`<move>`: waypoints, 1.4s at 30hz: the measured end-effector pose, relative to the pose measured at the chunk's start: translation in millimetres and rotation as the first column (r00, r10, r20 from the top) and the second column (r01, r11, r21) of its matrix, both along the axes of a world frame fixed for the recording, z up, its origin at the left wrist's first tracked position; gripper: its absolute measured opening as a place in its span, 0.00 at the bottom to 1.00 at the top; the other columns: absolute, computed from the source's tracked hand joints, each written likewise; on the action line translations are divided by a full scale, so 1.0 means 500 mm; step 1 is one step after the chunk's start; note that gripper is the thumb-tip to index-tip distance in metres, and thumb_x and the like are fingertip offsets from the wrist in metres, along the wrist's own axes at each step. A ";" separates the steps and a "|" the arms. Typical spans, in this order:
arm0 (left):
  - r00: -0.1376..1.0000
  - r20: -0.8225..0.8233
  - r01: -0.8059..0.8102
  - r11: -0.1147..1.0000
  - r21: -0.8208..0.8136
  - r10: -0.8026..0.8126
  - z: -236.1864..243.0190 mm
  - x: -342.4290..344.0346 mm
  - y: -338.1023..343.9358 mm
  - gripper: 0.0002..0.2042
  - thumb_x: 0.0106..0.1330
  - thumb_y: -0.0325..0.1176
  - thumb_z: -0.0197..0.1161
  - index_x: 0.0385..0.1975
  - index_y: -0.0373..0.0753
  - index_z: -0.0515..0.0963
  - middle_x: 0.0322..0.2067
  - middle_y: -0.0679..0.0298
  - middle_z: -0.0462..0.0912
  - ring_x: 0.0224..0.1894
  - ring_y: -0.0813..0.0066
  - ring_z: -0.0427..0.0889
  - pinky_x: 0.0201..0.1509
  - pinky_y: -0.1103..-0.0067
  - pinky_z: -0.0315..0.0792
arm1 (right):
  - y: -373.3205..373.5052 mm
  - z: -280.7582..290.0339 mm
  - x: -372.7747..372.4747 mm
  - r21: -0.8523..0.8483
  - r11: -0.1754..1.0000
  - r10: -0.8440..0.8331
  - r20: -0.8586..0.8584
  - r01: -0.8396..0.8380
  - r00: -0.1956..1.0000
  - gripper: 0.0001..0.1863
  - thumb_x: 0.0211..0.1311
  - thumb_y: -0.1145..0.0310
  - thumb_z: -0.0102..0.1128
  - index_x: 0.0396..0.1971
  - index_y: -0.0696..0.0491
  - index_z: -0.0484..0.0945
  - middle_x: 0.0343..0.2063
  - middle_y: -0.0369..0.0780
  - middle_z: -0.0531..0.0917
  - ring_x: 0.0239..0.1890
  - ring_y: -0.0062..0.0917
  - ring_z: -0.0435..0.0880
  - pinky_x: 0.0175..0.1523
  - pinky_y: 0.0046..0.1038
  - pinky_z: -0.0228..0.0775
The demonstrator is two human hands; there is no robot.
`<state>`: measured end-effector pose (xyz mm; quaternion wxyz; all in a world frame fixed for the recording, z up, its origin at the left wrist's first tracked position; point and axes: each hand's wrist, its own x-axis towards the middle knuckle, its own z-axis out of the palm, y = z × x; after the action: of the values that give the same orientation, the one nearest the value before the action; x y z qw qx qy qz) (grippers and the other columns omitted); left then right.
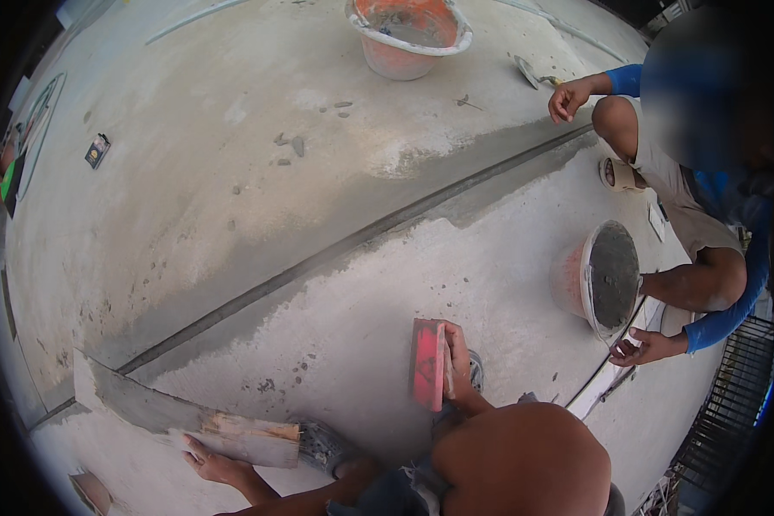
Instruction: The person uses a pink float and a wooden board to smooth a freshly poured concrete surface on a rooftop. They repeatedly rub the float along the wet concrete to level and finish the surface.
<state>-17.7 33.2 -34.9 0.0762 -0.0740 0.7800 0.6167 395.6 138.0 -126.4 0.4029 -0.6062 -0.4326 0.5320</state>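
My left hand point(211, 460) grips the lower edge of a long, thin board point(155, 404), smeared with grey mortar, that lies slanting toward the groove point(318, 262) in the floor, its bare wooden end by my foot point(327, 451). My right hand point(456, 361) is closed on a red rectangular float point(426, 361), held upright near my knee. To its right, a co-worker's hand point(641, 348) is at the rim of a bucket point(568, 275) of wet grey mortar.
A crouching co-worker point(697, 224) is at the right, their other hand point(568, 101) hanging near a trowel point(529, 73). A second bucket point(396, 56) stands at the top. Grey crumbs and a small packet point(96, 150) lie on the concrete point(189, 172). A grating point(722, 396) borders the right.
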 end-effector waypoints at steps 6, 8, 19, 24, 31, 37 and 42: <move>0.983 -0.044 0.181 0.982 0.049 -0.179 0.004 0.058 0.089 0.46 0.74 0.48 0.67 0.77 0.24 0.47 0.68 0.39 0.69 0.64 0.52 0.76 0.65 0.63 0.76 | -0.011 0.020 -0.017 -0.027 1.000 0.010 0.009 -0.010 1.000 0.19 0.84 0.62 0.43 0.66 0.56 0.64 0.50 0.39 0.79 0.48 0.19 0.78 0.55 0.26 0.73; 0.975 -0.035 0.223 0.973 0.052 -0.221 0.012 0.100 0.108 0.45 0.75 0.47 0.67 0.77 0.23 0.47 0.67 0.40 0.70 0.63 0.55 0.77 0.63 0.65 0.76 | -0.014 -0.005 -0.026 0.011 1.000 -0.018 0.018 0.018 1.000 0.17 0.85 0.65 0.42 0.66 0.54 0.66 0.48 0.41 0.82 0.46 0.21 0.79 0.53 0.26 0.74; 0.837 0.031 0.544 0.836 0.063 -0.547 0.045 0.229 0.148 0.27 0.78 0.38 0.62 0.65 0.23 0.64 0.53 0.46 0.80 0.50 0.64 0.83 0.54 0.71 0.79 | 0.070 0.139 0.047 -0.027 0.980 -0.192 -0.420 0.199 0.887 0.17 0.85 0.61 0.43 0.63 0.54 0.70 0.47 0.34 0.79 0.45 0.17 0.78 0.53 0.24 0.74; 0.824 0.032 0.562 0.823 0.079 -0.566 0.056 0.249 0.158 0.26 0.78 0.35 0.61 0.66 0.22 0.63 0.51 0.47 0.82 0.47 0.68 0.84 0.50 0.74 0.79 | 0.092 0.166 0.148 -0.288 0.885 -0.465 -0.606 0.366 0.646 0.19 0.83 0.57 0.46 0.61 0.52 0.72 0.50 0.35 0.79 0.49 0.22 0.79 0.56 0.28 0.74; 0.696 0.036 0.712 0.695 0.100 -0.717 0.064 0.275 0.204 0.22 0.75 0.31 0.65 0.61 0.23 0.69 0.49 0.49 0.83 0.47 0.70 0.84 0.50 0.77 0.78 | 0.109 0.133 0.231 -0.137 0.919 -0.388 -0.164 0.369 0.907 0.20 0.80 0.53 0.50 0.60 0.51 0.74 0.53 0.38 0.78 0.55 0.31 0.79 0.61 0.35 0.74; 0.546 0.054 0.834 0.548 0.059 -0.836 0.090 0.287 0.243 0.21 0.75 0.30 0.65 0.61 0.25 0.71 0.51 0.51 0.84 0.51 0.71 0.84 0.57 0.77 0.76 | 0.183 0.233 0.186 -0.209 0.960 -0.087 0.411 0.187 0.907 0.17 0.84 0.55 0.46 0.47 0.54 0.76 0.35 0.39 0.78 0.37 0.24 0.78 0.46 0.27 0.73; 0.512 0.122 0.838 0.525 0.150 -0.851 0.098 0.279 0.254 0.21 0.74 0.30 0.65 0.61 0.26 0.72 0.52 0.51 0.84 0.52 0.72 0.84 0.57 0.78 0.76 | 0.150 0.271 0.121 -0.069 0.998 0.038 0.514 -0.003 0.857 0.21 0.85 0.55 0.45 0.35 0.57 0.73 0.26 0.40 0.69 0.30 0.25 0.67 0.40 0.27 0.67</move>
<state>121.8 160.0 13.9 0.4389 0.2619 0.6843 0.5201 456.0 213.2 9.3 0.2469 -0.7347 -0.5132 0.3686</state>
